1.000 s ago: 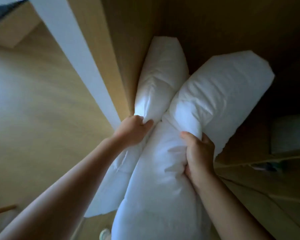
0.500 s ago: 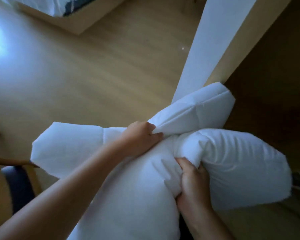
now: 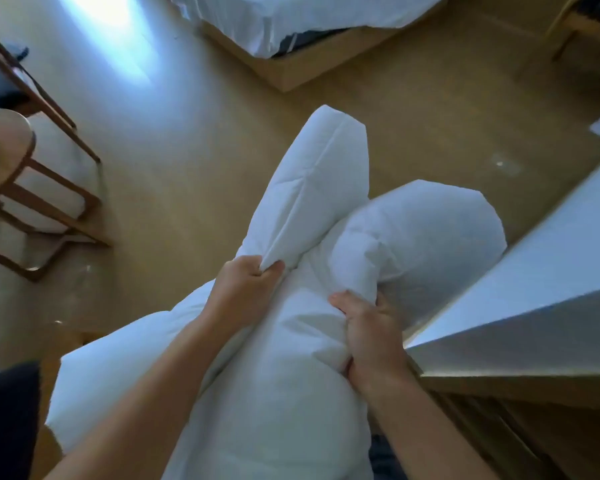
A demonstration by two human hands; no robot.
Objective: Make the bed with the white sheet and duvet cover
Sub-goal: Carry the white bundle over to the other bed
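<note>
Fingers [image 3: 255, 270], L hand [image 3: 243, 294] + R hand [image 3: 371, 336], grip pillows [image 3: 312, 188]; long axes fwd.

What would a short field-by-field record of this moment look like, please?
left hand: fingers grip the left pillow
right hand: fingers grip the right pillow
pillows: white, bunched together, held above the wooden floor
bed: ahead, white sheet over the mattress
wooden armchair: far left
</note>
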